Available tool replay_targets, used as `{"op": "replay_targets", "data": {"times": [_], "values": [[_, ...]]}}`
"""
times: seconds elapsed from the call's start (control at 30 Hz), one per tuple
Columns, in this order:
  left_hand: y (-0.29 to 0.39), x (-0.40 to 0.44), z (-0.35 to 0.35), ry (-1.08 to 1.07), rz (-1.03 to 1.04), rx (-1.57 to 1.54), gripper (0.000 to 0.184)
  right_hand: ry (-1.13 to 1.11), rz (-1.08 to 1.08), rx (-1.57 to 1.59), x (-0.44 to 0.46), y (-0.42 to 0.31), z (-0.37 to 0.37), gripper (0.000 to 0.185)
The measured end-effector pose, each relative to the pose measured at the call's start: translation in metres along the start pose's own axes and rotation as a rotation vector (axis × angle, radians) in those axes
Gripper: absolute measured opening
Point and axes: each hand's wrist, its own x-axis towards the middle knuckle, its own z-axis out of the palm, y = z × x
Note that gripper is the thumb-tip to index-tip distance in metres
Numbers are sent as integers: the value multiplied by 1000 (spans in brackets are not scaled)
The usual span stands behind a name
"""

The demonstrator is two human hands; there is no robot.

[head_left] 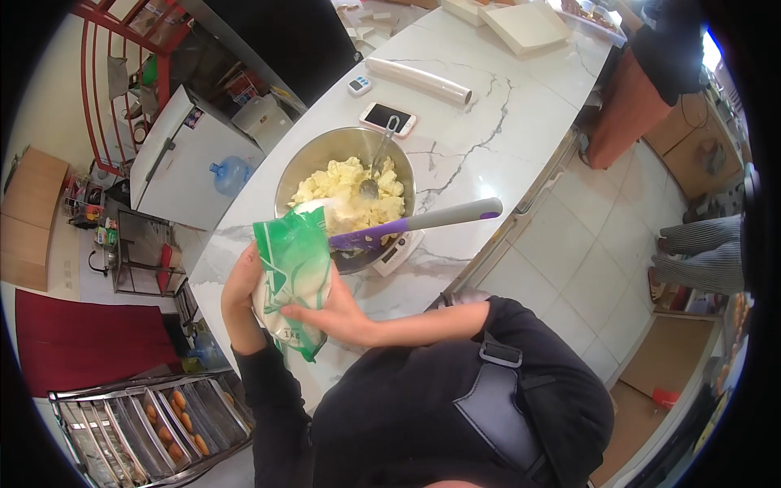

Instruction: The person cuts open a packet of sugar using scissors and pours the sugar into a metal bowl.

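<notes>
A green and white 1 kg bag [297, 276] is tilted over the near rim of a steel bowl [293, 163], and white powder shows at its mouth. My left hand [242, 281] holds the bag's left side, while my right hand [338, 313] grips it from the right and below. Pale yellow lumps [350, 183] fill much of the bowl. A metal scoop [377, 167] rests in them, beside a purple spatula with a grey handle [439, 216] lying across the rim. Under the bowl, part of a white scale [396, 254] is visible.
On the marble counter [464, 146] lie a phone [389, 119], a small timer [359, 85], a roll [419, 80] and white boxes [525, 28]. Two other people [630, 106] stand at the right. A rack of trays [154, 423] is at lower left.
</notes>
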Motion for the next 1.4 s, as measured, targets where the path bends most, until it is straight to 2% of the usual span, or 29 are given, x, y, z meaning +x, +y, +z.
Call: {"op": "replay_targets", "data": {"times": [0.33, 0.43, 0.73, 0.83, 1.03, 1.13, 1.23, 1.4], "values": [[0, -2, 6, -54, 28, -83, 36, 0, -32, -67, -1, 3, 0, 88], [0, -4, 5, -70, 54, -80, 37, 56, -79, -59, -1, 4, 3, 79], [-4, -8, 3, -35, 53, -45, 37, 49, -77, -27, -3, 11, 3, 74], [-5, -6, -2, -34, 7, -85, 38, -29, -21, -61, -3, 9, 0, 84], [-10, -7, -2, -96, 83, -5, 43, -32, -19, -4, -5, 6, 1, 82], [-4, -6, 6, -30, 32, 62, 44, -39, -20, -29, -5, 6, 0, 81], [-4, -2, 3, -14, 19, 72, 43, 38, -85, -67, -6, 12, 3, 75], [-5, 0, 0, -24, -2, 73, 43, 32, -75, -49, -6, 12, 3, 76]]}}
